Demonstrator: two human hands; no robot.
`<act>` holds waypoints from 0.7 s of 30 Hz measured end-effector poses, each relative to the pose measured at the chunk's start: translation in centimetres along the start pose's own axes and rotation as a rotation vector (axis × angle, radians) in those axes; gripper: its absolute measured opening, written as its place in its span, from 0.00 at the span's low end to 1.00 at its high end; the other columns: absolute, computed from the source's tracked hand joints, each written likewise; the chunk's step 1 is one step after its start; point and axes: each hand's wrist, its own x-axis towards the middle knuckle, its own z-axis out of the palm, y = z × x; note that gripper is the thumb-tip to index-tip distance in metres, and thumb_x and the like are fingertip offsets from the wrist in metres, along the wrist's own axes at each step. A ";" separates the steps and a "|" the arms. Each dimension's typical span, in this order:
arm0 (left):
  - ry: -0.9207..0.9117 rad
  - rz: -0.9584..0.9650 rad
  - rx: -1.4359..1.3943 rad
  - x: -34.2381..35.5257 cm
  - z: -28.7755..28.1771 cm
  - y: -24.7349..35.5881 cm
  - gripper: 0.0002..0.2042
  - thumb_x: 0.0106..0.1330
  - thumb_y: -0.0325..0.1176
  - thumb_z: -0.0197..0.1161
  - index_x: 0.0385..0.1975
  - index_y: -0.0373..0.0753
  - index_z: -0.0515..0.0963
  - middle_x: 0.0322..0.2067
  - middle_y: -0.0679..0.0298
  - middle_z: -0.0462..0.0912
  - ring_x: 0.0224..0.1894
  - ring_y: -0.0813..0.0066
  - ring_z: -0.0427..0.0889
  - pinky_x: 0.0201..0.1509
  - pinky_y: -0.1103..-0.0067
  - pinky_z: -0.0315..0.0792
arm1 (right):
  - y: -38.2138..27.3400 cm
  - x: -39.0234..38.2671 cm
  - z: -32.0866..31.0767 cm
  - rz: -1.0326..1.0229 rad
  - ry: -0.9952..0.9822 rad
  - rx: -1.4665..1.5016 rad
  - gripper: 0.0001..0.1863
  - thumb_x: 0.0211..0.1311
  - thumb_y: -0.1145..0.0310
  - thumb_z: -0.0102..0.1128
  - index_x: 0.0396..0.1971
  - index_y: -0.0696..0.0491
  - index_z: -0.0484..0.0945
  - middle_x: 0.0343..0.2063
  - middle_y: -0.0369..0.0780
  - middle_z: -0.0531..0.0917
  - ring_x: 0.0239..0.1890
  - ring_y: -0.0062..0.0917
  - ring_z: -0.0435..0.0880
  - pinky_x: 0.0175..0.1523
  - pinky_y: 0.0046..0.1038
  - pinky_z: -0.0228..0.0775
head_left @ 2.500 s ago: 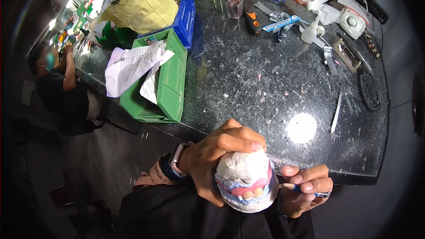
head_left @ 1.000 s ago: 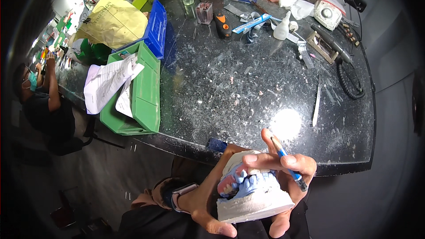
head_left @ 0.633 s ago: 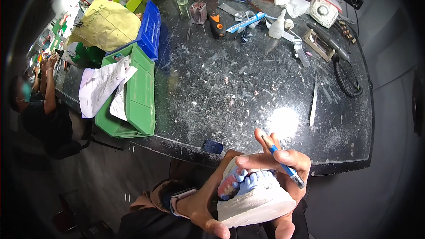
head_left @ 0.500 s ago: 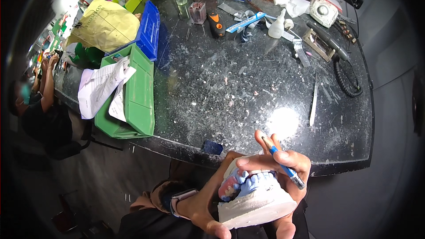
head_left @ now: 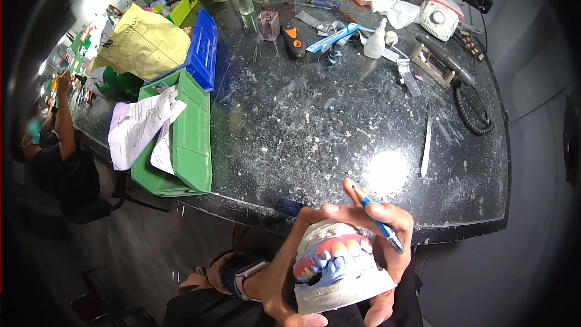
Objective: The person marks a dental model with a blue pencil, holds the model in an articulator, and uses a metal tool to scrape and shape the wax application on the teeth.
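Nearest, over the person's lap, just off the table's near edge, the cast sits clamped between both hands. The left hand wraps its left side, thumb low by the base; the right hand closes on the other side, thumb under the base, while its fingers also pinch the pencil. The cast's teeth face up toward the camera, its pale lower base toward the lap; its width slants, right end higher. The pencil's long axis runs diagonally, sharpened tip up-left and away, dark end down-right.

Beyond, on the table, a thin white blade points away. The green bin holds paper with fine printed lines, too small to read. Behind it, the yellow bag bears dark lettering by the blue bin. Farther right, a blue strip carries print.
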 end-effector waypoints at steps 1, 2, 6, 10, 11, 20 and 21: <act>-0.073 0.054 -0.081 0.1 -0.2 -0.3 0.42 0.44 0.37 0.69 0.61 0.38 0.54 0.57 0.55 0.58 0.64 0.64 0.53 0.71 0.66 0.42 | -0.1 0.1 -0.1 0.028 -0.034 0.018 0.45 0.50 0.30 0.52 0.47 0.61 0.64 0.40 0.58 0.80 0.57 0.49 0.72 0.67 0.48 0.41; -0.103 0.078 -0.041 0.0 -0.3 -0.5 0.41 0.44 0.35 0.69 0.61 0.39 0.55 0.57 0.56 0.59 0.64 0.65 0.53 0.72 0.66 0.41 | -0.1 0.2 -0.2 0.057 -0.066 0.035 0.46 0.47 0.31 0.56 0.47 0.62 0.64 0.41 0.58 0.80 0.57 0.49 0.71 0.66 0.49 0.42; 0.434 0.096 0.467 -2.0 2.0 0.7 0.48 0.35 0.36 0.73 0.58 0.33 0.52 0.54 0.50 0.64 0.60 0.62 0.63 0.67 0.66 0.50 | 0.6 -0.1 -2.0 0.074 -0.237 0.080 0.54 0.39 0.33 0.65 0.54 0.61 0.55 0.45 0.59 0.77 0.62 0.46 0.66 0.70 0.44 0.37; 0.570 0.089 0.608 -3.1 1.0 1.1 0.48 0.34 0.40 0.74 0.57 0.31 0.54 0.53 0.49 0.66 0.60 0.62 0.65 0.66 0.67 0.53 | 1.1 0.1 -2.1 0.053 -0.329 0.118 0.55 0.39 0.35 0.67 0.56 0.60 0.53 0.47 0.59 0.76 0.63 0.44 0.64 0.71 0.41 0.36; 0.315 0.138 0.731 -3.8 -0.3 1.4 0.48 0.38 0.39 0.71 0.61 0.32 0.50 0.57 0.50 0.60 0.63 0.62 0.58 0.68 0.68 0.48 | 1.0 0.1 -2.1 0.055 -0.330 0.136 0.55 0.39 0.36 0.68 0.56 0.59 0.53 0.47 0.58 0.76 0.63 0.44 0.65 0.71 0.41 0.37; 0.086 -0.286 0.758 -3.0 0.6 5.1 0.50 0.43 0.34 0.72 0.63 0.34 0.41 0.54 0.48 0.61 0.59 0.59 0.65 0.63 0.62 0.58 | 0.4 0.4 -2.2 0.001 -0.250 0.055 0.49 0.36 0.50 0.77 0.54 0.63 0.63 0.45 0.62 0.76 0.57 0.53 0.70 0.65 0.52 0.46; 0.038 -0.303 0.909 -2.8 0.6 5.9 0.49 0.42 0.29 0.71 0.62 0.35 0.43 0.54 0.48 0.62 0.58 0.58 0.66 0.62 0.62 0.60 | 0.5 0.6 -2.4 -0.011 -0.299 0.026 0.49 0.35 0.50 0.77 0.54 0.63 0.64 0.45 0.61 0.76 0.57 0.53 0.70 0.63 0.54 0.50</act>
